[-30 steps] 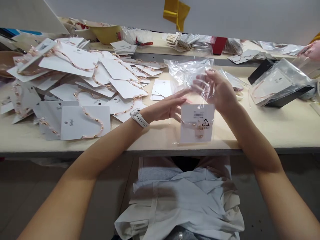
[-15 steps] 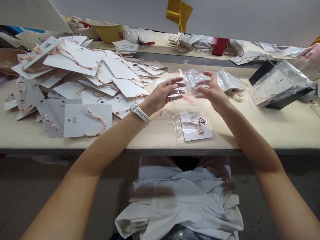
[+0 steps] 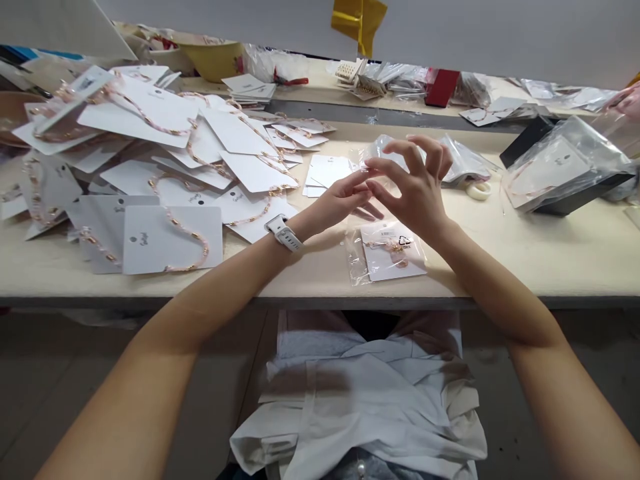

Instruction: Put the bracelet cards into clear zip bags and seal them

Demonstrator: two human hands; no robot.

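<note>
My left hand (image 3: 353,197), with a white watch (image 3: 284,233) at its wrist, has thumb and forefinger pinched together. My right hand (image 3: 417,183) arches in from the right, its thumb and forefinger closing at the left fingertips; its other fingers are bent and raised. Whatever lies between the fingertips is too small or too transparent to make out. Below the hands lies a clear bag holding a white card (image 3: 395,260) with beaded jewellery and a printed recycling mark. Behind the hands are clear plastic bags (image 3: 455,160) and blank white cards (image 3: 327,172).
A heap of white cards with pink-and-gold beaded necklaces (image 3: 173,237) covers the left side. At right a bagged necklace card (image 3: 550,170) leans on a black stand (image 3: 583,193), near a tape roll (image 3: 479,191). A yellow bowl (image 3: 213,61) stands behind. Another person's hand (image 3: 625,103) shows at far right.
My hands have come together, the left moving right and the right curling in until the fingertips meet. The white cards behind them show more. The bagged card below stays put.
</note>
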